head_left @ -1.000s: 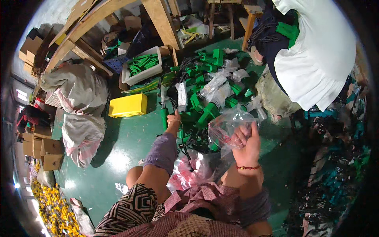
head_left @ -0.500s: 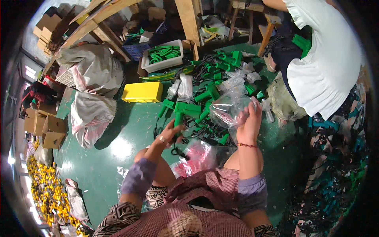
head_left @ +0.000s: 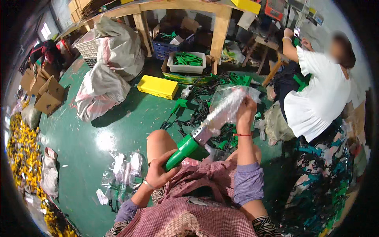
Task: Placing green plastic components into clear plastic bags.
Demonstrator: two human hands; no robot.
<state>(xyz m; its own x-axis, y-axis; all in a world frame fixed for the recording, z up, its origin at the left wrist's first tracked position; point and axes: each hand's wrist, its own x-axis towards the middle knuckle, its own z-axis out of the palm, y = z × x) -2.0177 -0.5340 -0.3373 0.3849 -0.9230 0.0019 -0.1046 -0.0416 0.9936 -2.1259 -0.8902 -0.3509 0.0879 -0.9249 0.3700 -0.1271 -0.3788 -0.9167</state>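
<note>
A green pistol-shaped tool [head_left: 184,152] lies slanted over my lap, its front pointing away and to the right. My left hand [head_left: 160,172] is closed around its near green end. In my right hand [head_left: 246,114] I pinch a clear plastic bag [head_left: 228,107], which stretches down toward the tool's silvery front part. Whether that front is inside the bag, I cannot tell. Beyond my knees lies a pile of similar green tools with black cords [head_left: 193,114]. Several bagged pieces [head_left: 125,168] rest on the floor left of my leg.
A yellow case [head_left: 158,87] and a white bin of green parts [head_left: 187,62] stand ahead. Large pale sacks [head_left: 104,87] sit at left, near cartons [head_left: 49,94]. Yellow parts [head_left: 27,158] heap along the left. A person in white [head_left: 321,87] works at right beside another heap [head_left: 316,177].
My left hand has brought the green tool down and nearer, turning its front toward the bag. My right hand has pulled the bag out longer. The view has tilted up.
</note>
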